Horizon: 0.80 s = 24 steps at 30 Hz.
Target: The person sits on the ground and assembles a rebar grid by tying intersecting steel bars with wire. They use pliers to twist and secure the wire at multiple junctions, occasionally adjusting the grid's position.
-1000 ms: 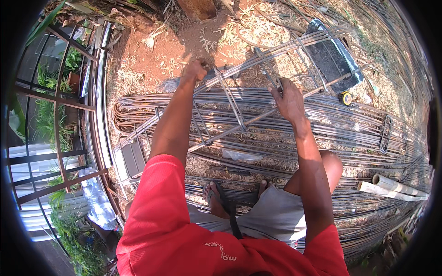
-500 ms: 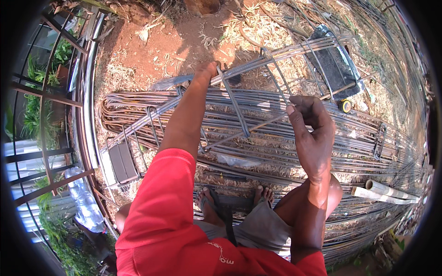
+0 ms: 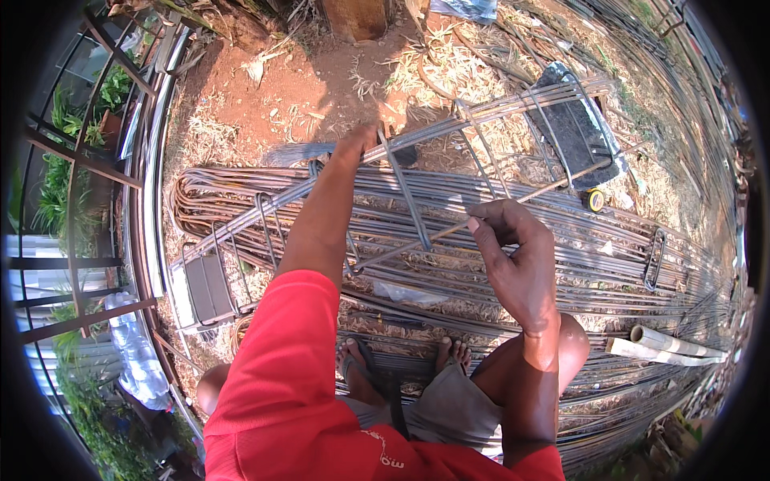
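A long steel rebar cage lies slantwise before me, its bars tied through several bent stirrups. My left hand reaches to its far side and is closed at the top of a rebar stirrup, where the long bars pass; the fingers are partly hidden. My right hand hovers over the near side, thumb and forefinger pinched together. What the pinch holds, if anything, is too small to make out. A single bar of the cage runs just behind those fingertips.
Bundled rebar with bent ends covers the ground below the cage. Black supports prop its ends. A yellow-black tape measure lies at right. A metal frame stands left, near water bottles. Pale tubes lie at right.
My right hand has moved left and nearer to me, still pinched, away from the stirrup it was beside. My left hand stays at the same stirrup. The view has shifted slightly.
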Available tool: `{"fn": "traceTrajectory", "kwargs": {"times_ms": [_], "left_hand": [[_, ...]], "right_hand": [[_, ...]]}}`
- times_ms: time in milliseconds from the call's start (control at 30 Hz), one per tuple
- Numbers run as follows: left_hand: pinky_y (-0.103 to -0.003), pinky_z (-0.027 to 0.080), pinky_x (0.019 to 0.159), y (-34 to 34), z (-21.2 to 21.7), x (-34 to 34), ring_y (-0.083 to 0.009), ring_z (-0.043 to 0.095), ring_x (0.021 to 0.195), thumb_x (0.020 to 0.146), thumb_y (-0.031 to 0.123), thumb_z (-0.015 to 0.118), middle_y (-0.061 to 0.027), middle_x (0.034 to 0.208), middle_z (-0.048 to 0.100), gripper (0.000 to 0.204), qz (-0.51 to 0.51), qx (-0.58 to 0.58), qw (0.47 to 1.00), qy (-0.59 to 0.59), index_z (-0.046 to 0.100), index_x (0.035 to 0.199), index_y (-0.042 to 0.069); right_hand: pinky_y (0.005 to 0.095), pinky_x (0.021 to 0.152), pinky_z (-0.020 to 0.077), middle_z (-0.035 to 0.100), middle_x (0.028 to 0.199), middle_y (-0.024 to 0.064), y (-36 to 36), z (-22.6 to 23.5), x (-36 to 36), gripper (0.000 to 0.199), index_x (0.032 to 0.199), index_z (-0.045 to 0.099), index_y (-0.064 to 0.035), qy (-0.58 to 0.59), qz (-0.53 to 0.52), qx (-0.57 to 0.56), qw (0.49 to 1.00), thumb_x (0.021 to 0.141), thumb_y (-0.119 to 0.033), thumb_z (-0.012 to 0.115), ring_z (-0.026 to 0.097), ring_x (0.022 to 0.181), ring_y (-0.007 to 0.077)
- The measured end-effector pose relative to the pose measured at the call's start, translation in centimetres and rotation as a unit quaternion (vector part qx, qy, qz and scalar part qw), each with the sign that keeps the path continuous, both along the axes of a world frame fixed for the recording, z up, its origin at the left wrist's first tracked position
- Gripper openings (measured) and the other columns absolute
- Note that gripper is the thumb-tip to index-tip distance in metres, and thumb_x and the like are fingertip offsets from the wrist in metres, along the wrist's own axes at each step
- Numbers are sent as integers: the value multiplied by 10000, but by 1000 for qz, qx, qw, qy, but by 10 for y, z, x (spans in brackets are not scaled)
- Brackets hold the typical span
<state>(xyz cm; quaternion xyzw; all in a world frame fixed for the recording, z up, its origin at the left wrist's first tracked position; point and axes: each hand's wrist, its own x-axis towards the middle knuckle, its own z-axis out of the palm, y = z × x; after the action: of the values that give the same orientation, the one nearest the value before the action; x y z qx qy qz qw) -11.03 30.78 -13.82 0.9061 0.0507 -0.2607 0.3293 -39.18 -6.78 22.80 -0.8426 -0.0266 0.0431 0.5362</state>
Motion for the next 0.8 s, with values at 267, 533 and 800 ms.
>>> {"fn": "traceTrajectory", "kwargs": {"times_ms": [267, 533, 800], "left_hand": [[-475, 520, 1103, -21, 84, -23, -375, 673, 1298, 894, 321, 768, -197, 1391, 700, 503, -187, 360, 911, -80, 713, 1372, 172], [-398, 523, 1002, 44, 268, -30, -246, 720, 1048, 841, 165, 807, -114, 1145, 794, 368, 56, -3, 985, -164, 780, 1205, 113], [-373, 530, 998, -6, 387, -173, -166, 684, 1064, 919, 267, 890, -47, 1165, 766, 318, 39, -164, 963, -209, 820, 1133, 42]], "right_hand": [[295, 668, 526, 742, 831, 80, -4, 3, -1, 130, 1089, 761, 21, -22, 7, -22, 1000, 988, -61, 758, 657, 706, 109], [271, 651, 486, 705, 794, 40, 6, -2, 23, 104, 1046, 742, 24, 20, 14, 62, 998, 1005, -72, 737, 617, 715, 83], [291, 635, 511, 715, 852, 64, 45, -26, 43, 221, 1151, 739, 3, 91, 118, 311, 939, 1026, -179, 736, 667, 731, 123]]}}
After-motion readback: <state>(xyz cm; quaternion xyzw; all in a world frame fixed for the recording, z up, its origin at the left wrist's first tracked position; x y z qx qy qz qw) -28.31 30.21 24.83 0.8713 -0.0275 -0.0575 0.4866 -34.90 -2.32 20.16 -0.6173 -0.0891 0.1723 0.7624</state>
